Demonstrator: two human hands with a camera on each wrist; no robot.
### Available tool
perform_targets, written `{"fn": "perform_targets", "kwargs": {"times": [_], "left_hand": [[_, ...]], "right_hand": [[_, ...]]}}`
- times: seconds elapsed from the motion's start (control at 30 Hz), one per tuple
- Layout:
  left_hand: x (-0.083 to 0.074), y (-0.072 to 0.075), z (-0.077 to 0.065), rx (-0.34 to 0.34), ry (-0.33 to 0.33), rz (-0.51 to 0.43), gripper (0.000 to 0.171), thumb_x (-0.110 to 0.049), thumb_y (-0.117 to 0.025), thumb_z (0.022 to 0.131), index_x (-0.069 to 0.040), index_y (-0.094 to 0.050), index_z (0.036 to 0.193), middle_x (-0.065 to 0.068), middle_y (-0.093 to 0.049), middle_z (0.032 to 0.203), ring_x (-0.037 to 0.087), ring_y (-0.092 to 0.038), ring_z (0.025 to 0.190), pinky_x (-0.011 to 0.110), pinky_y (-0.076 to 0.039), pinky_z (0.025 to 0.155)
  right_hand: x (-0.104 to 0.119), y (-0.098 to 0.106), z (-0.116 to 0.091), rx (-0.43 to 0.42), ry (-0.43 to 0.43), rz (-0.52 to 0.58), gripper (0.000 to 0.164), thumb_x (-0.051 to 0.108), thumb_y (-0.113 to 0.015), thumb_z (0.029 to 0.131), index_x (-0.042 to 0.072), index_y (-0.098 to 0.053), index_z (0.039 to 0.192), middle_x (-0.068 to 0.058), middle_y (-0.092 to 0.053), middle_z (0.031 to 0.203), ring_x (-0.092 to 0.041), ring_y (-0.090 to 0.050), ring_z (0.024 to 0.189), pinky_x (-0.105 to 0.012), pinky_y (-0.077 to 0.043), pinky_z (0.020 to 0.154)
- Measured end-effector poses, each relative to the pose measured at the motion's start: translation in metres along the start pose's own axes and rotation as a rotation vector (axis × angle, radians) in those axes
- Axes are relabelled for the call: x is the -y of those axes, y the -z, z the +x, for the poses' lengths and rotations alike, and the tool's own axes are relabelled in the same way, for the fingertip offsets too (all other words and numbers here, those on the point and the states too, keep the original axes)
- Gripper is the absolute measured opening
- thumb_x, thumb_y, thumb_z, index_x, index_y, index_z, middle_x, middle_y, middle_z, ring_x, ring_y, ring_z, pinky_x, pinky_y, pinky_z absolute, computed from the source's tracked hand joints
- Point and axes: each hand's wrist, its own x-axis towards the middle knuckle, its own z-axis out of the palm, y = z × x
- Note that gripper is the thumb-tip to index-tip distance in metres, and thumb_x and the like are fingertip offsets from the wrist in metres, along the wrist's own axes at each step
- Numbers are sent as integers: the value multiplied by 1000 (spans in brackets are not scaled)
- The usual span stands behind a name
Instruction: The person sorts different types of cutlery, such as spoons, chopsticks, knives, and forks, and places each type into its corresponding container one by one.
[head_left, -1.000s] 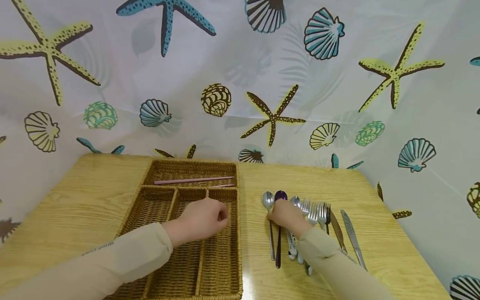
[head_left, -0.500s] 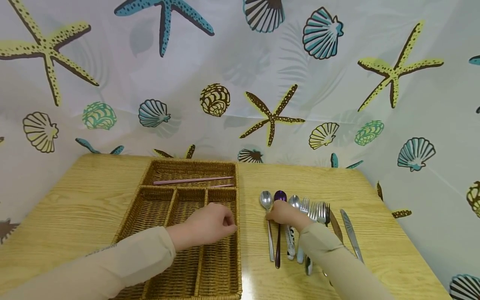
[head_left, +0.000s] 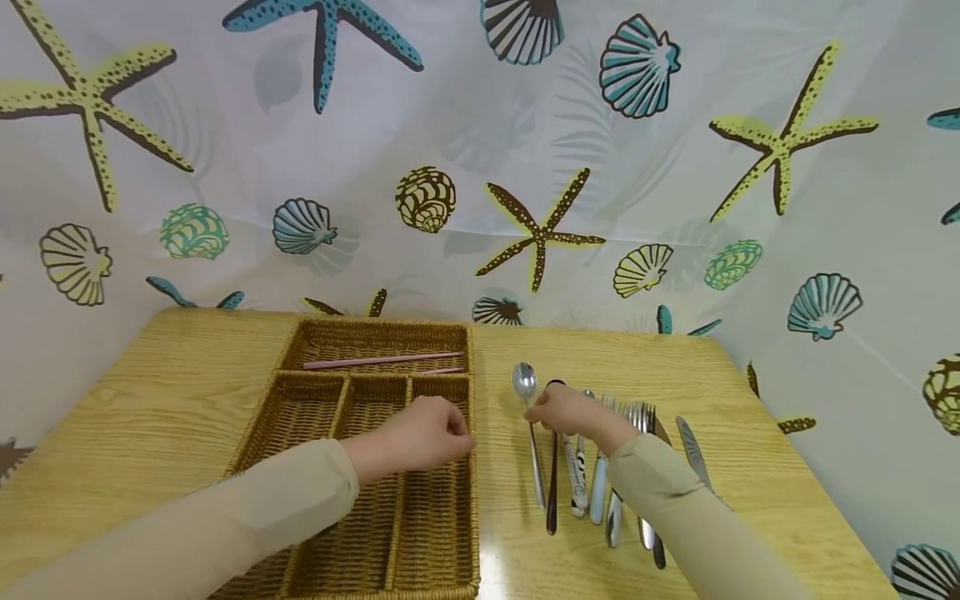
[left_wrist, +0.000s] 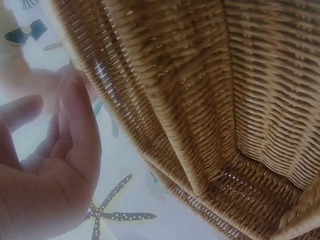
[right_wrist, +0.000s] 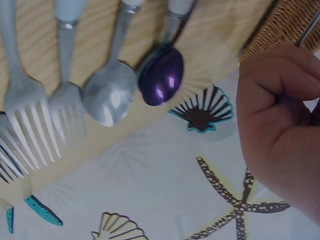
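Observation:
My right hand (head_left: 577,414) pinches a silver spoon (head_left: 524,380) by its neck, bowl toward the back wall and handle toward me. In the right wrist view, part of the spoon's thin handle (right_wrist: 307,31) shows above the curled fingers. Beside that hand lies a purple spoon (right_wrist: 162,77), its bowl mostly hidden behind the fingers in the head view. My left hand (head_left: 420,435) hovers above the right side of a wicker cutlery tray (head_left: 475,508), its fingers loosely bent around nothing. The left wrist view shows that hand beside the tray's rim.
Several forks (right_wrist: 35,110), another silver spoon (right_wrist: 111,92) and a knife (head_left: 693,450) lie in a row under and beyond my right forearm. Pink chopsticks (head_left: 382,361) rest in the tray's back compartment. A shell-and-starfish curtain (head_left: 450,108) rises behind the wooden table (head_left: 187,358).
The silver spoon has shifted left and toward the back, along with my right hand. My left hand has moved right toward the tray's right rim.

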Motion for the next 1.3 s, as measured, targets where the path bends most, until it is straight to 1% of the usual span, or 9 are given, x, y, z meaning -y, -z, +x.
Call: {"fn": "perform_targets", "kwargs": {"times": [0.2,0.37,0.6,0.7,0.8,0.9,1.03,1.17,1.3], "left_hand": [[-1,-1,3,11,25,-27,31,-15,-56,91,-11,-57,60,-4,-42,47,9,-34,41,23,-38,51],[1,-4,6,13,39,0,33,-18,-57,90,-11,-54,58,-5,-39,47,8,-32,42,21,-34,48],[3,-8,11,-19,60,49,34,-31,-60,89,-11,-64,62,-6,-44,47,6,-33,42,21,-29,42],[2,-10,12,-55,49,30,34,-33,-62,89,-11,-66,64,-5,-47,48,6,-33,42,21,-28,42],[3,-10,15,-84,39,-61,33,-28,-63,88,-9,-64,62,1,-55,52,7,-38,43,21,-32,44],[6,-6,18,-82,38,-177,31,-22,-65,87,-7,-62,61,4,-62,57,7,-41,44,21,-34,46],[10,2,18,-42,66,-262,34,-18,-65,87,-8,-56,57,-2,-56,53,7,-33,43,21,-31,46],[16,13,12,-21,111,-238,37,-20,-65,87,-11,-51,54,-3,-53,52,9,-29,45,23,-30,49],[28,29,-1,13,150,-203,31,-20,-66,87,-11,-57,59,-3,-56,55,8,-41,50,24,-34,52]], "right_hand": [[19,3,-6,-2,11,6,49,22,-51,96,17,-35,50,6,-25,45,-7,-19,40,-22,-26,44],[34,2,-10,-9,48,-13,49,23,-52,95,18,-35,50,7,-26,46,-6,-18,41,-21,-22,44],[55,-4,-14,-32,52,29,45,24,-52,96,16,-38,54,6,-26,47,-7,-18,41,-21,-20,43],[63,-8,-15,-50,74,46,40,23,-51,96,15,-41,58,6,-29,49,-7,-20,42,-21,-21,44],[71,-11,-17,-58,98,63,38,22,-50,97,14,-43,60,5,-29,50,-8,-21,43,-21,-21,44],[77,-13,-20,-73,112,87,34,22,-51,96,13,-47,63,6,-30,51,-7,-23,44,-21,-21,44],[80,-13,-23,-110,126,88,30,26,-53,95,12,-56,69,5,-34,53,-8,-26,46,-22,-24,45],[76,-10,-26,-168,113,75,30,34,-55,94,11,-63,75,2,-45,60,-11,-33,51,-25,-31,49],[66,-8,-26,-188,91,89,31,37,-54,94,11,-63,78,-1,-50,64,-13,-36,54,-26,-33,51]]}}
